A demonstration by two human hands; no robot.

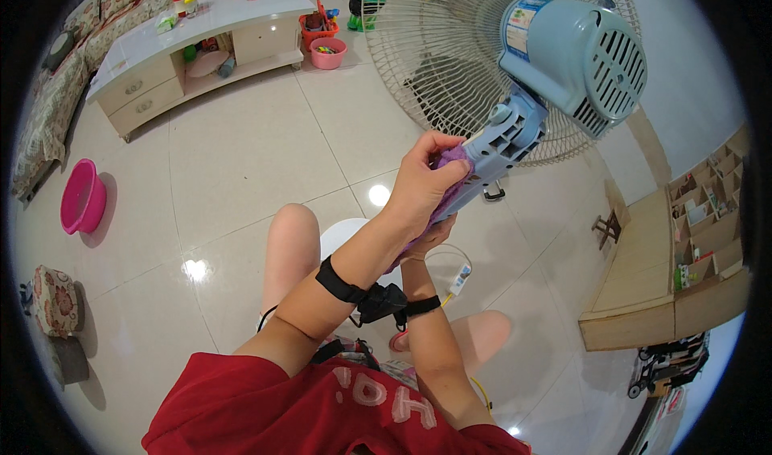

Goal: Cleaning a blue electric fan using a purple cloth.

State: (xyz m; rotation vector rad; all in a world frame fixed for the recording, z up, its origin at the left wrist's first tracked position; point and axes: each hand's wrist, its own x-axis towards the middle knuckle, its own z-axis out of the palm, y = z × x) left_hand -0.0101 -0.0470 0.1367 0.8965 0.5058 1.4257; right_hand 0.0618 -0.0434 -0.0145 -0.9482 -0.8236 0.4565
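A blue electric fan [573, 63] leans across the upper right, with its wire guard [416, 51] facing away from me and its vented motor housing towards me. My left hand [429, 174] presses a purple cloth [449, 193] onto the fan's blue neck [497, 138], thumb on the near side and fingers over the far edge. Lower down, my right hand [433, 238] grips the neck from beneath, its fingers partly hidden by the neck and the cloth. The cloth hangs down along the neck between both hands. Below my forearms a round white surface [341, 233] shows in part.
A power strip [460, 279] with a yellow cord lies on the tiled floor right of my hands. A pink basin [84, 196] is at left, a low white table [205, 18] at upper left. Toy buckets [329, 53] stand beside it. A wooden shelf unit [639, 274] is at right.
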